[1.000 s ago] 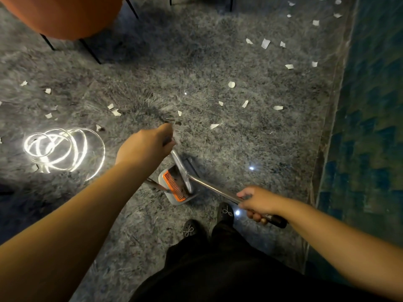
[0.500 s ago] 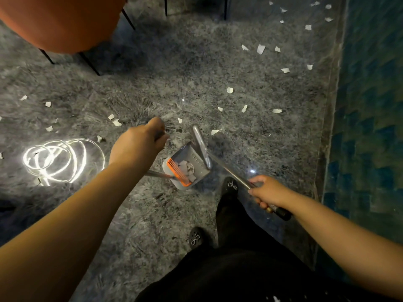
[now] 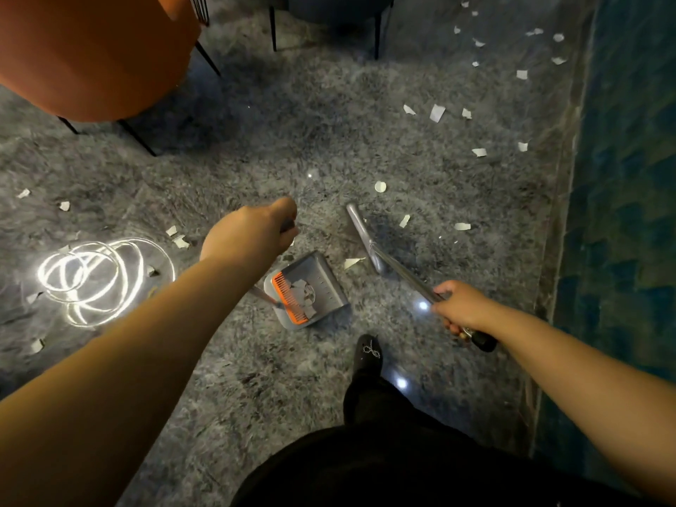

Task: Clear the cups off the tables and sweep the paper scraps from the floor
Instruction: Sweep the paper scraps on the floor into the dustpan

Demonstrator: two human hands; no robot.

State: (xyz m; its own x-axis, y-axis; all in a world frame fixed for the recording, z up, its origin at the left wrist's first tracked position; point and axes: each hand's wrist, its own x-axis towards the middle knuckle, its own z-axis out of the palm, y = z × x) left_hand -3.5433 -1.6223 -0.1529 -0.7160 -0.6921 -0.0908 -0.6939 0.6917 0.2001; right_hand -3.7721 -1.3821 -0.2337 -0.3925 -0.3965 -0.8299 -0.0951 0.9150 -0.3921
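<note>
A grey dustpan [image 3: 325,283] with an orange comb edge stands on the dark marble floor and holds several white paper scraps. My left hand [image 3: 252,236] grips the top of the dustpan's handle above it. My right hand [image 3: 462,311] grips the metal broom handle [image 3: 402,272], whose grey head [image 3: 360,228] rests on the floor to the right of the pan. One paper scrap [image 3: 353,262] lies between pan and broom head. More paper scraps [image 3: 437,112] are scattered at the upper right and others [image 3: 177,236] on the left.
An orange chair [image 3: 91,53] on thin black legs stands at the upper left, a dark chair's legs [image 3: 272,29] at the top. A teal patterned wall [image 3: 629,214] runs down the right. A ring light's glare [image 3: 91,279] shines on the floor. My black shoe [image 3: 369,354] is below the pan.
The broom head has swung out from over the dustpan to the right and forward. The dustpan is now uncovered, with scraps in it. I have stepped forward.
</note>
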